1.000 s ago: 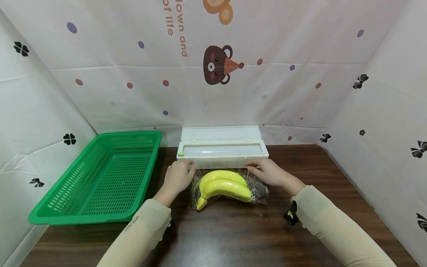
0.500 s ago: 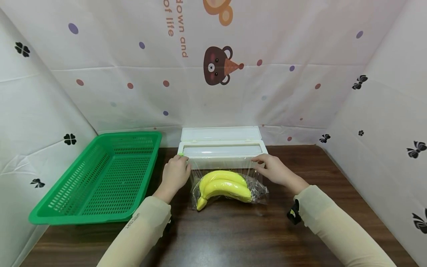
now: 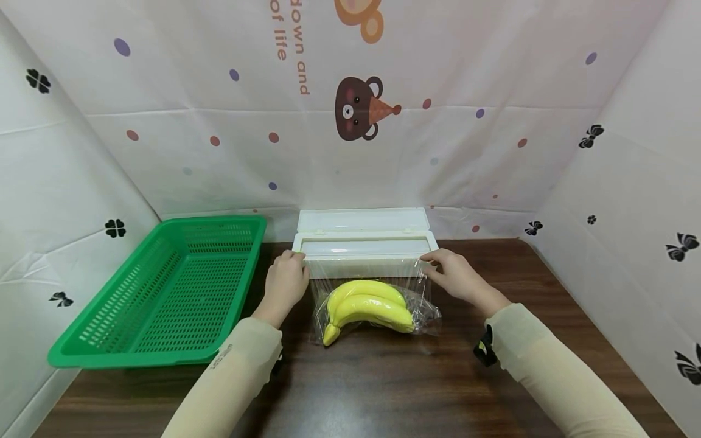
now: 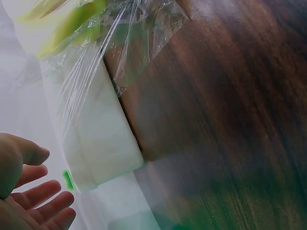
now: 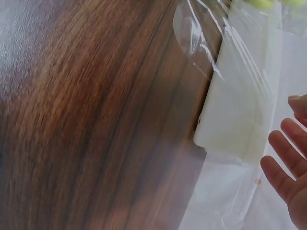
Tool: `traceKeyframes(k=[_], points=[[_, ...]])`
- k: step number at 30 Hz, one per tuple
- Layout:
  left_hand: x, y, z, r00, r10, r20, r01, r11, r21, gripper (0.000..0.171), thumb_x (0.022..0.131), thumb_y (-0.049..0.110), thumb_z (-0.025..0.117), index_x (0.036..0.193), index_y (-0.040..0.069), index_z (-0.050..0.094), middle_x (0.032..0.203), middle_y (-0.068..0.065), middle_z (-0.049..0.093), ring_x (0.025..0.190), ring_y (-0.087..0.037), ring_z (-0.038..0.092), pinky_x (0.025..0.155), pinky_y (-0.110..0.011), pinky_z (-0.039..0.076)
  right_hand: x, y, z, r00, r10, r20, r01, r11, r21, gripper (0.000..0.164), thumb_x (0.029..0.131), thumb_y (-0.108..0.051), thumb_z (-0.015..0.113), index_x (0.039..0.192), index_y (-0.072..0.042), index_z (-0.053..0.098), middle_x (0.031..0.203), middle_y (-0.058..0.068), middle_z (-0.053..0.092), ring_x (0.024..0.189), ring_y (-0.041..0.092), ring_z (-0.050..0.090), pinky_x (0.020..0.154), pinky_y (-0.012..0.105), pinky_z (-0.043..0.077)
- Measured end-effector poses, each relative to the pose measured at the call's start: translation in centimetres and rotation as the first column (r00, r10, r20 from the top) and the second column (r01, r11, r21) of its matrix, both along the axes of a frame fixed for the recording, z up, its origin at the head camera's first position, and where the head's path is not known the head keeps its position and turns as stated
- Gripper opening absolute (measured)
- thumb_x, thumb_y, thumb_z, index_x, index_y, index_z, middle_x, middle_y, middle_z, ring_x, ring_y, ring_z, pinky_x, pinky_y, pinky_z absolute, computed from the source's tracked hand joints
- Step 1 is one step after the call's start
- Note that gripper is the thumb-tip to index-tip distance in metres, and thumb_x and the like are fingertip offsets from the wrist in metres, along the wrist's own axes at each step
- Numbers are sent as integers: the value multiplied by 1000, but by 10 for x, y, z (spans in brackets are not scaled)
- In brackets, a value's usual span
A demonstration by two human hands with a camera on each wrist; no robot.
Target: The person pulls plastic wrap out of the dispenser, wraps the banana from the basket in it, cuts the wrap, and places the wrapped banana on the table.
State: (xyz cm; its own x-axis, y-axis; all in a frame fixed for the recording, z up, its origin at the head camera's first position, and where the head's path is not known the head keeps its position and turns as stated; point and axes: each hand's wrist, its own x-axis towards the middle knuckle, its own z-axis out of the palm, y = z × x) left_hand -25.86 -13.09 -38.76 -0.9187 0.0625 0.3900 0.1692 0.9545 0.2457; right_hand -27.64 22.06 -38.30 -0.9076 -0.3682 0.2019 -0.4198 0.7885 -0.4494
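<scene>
Green basket [image 3: 134,360] at left, not blocking; left hand [image 3: 285,280] has shifted outward to the left end of the white box [image 3: 361,234], fingers loosely spread, holding nothing. Yellow bananas [image 3: 372,307] lie centre, near side of box, clear film [image 3: 429,313] apparently let go but tying them to it, in the way. Right hand [image 3: 454,278], also moved outward, at right end, fingers parted, nothing held.

bananas [image 3: 372,306] in film [image 3: 428,315], on tbl [image 3: 383,389] | box [image 3: 366,246] just bhd | basket [image 3: 137,359] l of both
</scene>
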Motion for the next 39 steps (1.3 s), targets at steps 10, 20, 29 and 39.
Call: traceKeyframes(k=[10,20,29,39], points=[[-5,0,0,999,15,35,-15,1000,3,29,89,14,62,115,0,65,109,-21,62,94,-36,61,76,-47,54,-5,9,-4,998,-57,9,57,998,20,34,93,-15,58,125,-2,58,124,20,55,107,36,57,83,47,49],[-9,2,-1,999,33,20,-33,999,-3,28,89,12,63,113,-1,65,106,-22,60,91,-36,60,73,-46,54,-11,11,-7,997,-74,2,74,997,20,37,93,-12,58,127,0,56,127,21,51,108,37,56,83,47,49],[-14,1,-2,997,79,1,-79,996,-38,25,88,12,63,108,-2,67,109,-22,57,92,-36,59,72,-47,54,-14,13,-9,996,-83,-24,83,996,26,37,92,-11,59,126,2,57,124,22,53,102,34,57,80,46,48],[-21,-4,-5,996,78,51,-75,996,-57,30,89,13,62,117,1,63,121,-19,58,98,-37,59,75,-49,53,-17,13,-10,997,-68,-47,71,996,51,36,92,-8,57,126,3,56,130,22,52,112,37,55,91,51,46]])
